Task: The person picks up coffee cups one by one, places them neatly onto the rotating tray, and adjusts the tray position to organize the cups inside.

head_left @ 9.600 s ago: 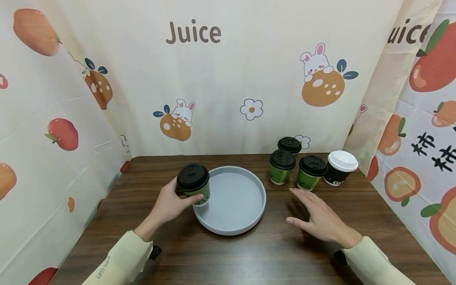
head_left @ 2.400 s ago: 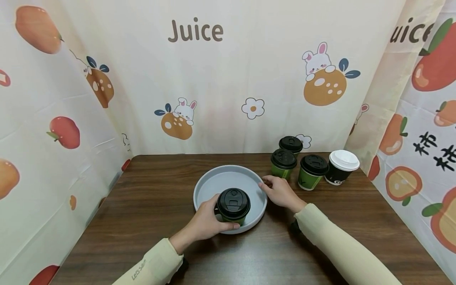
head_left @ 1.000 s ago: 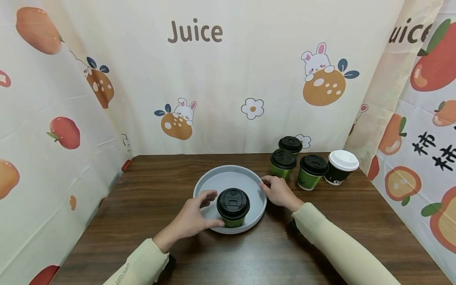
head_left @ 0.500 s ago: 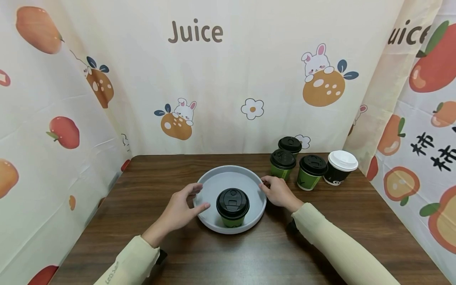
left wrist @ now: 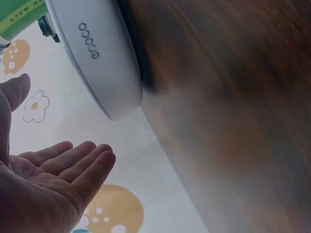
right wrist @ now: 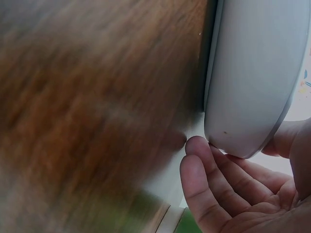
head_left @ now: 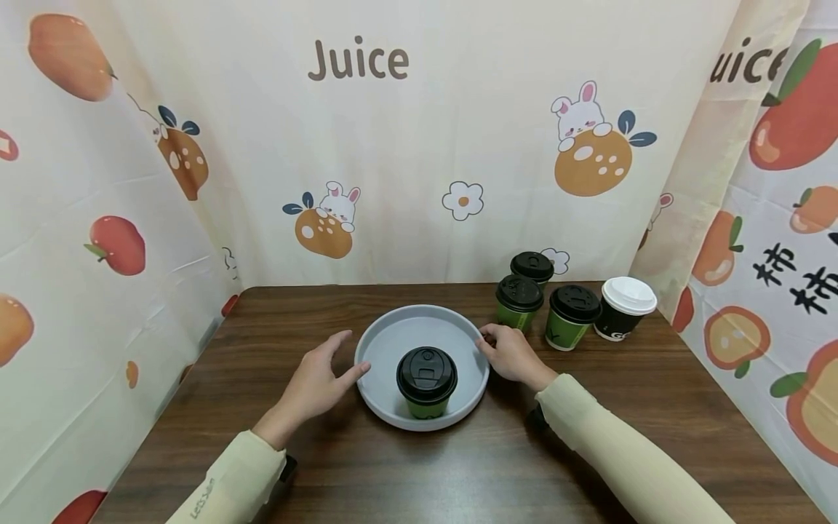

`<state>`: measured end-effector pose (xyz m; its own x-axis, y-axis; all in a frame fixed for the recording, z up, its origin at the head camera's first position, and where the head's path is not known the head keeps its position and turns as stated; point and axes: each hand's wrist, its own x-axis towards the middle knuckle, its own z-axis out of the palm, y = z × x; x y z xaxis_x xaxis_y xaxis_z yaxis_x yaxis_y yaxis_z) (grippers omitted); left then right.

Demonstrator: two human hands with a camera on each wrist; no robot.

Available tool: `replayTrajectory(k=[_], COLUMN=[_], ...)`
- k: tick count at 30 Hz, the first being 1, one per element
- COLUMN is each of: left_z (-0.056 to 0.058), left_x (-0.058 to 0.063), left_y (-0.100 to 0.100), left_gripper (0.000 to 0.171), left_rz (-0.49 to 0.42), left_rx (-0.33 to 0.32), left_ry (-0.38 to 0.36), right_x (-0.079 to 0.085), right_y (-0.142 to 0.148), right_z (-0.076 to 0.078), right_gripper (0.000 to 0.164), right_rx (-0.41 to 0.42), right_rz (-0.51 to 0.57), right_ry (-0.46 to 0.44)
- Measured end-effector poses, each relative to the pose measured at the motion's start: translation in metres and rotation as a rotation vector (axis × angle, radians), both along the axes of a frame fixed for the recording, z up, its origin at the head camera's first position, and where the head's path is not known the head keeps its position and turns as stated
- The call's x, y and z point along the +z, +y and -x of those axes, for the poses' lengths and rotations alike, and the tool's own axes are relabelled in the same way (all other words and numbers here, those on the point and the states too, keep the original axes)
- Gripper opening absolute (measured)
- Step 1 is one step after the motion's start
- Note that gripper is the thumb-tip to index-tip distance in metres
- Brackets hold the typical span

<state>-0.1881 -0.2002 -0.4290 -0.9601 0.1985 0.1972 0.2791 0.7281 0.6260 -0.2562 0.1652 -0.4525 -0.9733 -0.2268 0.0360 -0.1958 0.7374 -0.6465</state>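
Observation:
A round grey-blue tray (head_left: 406,331) lies on the wooden table, and one green paper cup (head_left: 427,378) with a black lid stands upright on its near part. My left hand (head_left: 313,382) is beside the tray's left rim, fingers spread and holding nothing; the left wrist view shows the palm (left wrist: 58,184) apart from the tray wall (left wrist: 97,58). On the opposite side my right hand (head_left: 513,354) grips the tray rim. In the right wrist view its fingers (right wrist: 228,179) lie against the outer wall (right wrist: 252,73), with the thumb over the rim.
At the back right stand several lidded cups: a green one (head_left: 517,313) close behind my right hand, another green one (head_left: 567,331), one farther back (head_left: 532,266), and a black cup with a white lid (head_left: 618,320). A printed curtain (head_left: 393,145) closes off the back and sides.
My left hand set the green cup down on the tray, let go and drew back left past the rim. My right hand came from the right to the tray rim and stays there.

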Motion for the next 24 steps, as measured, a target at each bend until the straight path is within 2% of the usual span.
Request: replayTrajectory(k=[9,24], left_z=[0.002,0.005], left_x=[-0.004,-0.009], left_y=[-0.006,-0.015], left_gripper=[0.078,0.079], left_rz=[0.044,0.032], left_rx=[0.03,0.052], left_ry=[-0.028,-0.049], right_x=[0.001,0.0], right_y=[0.0,0.0], right_z=[-0.003,-0.006], right_gripper=[0.025,0.022], right_rx=[-0.009,-0.019], right_rz=[-0.004,-0.001], right_ry=[-0.006,-0.006])
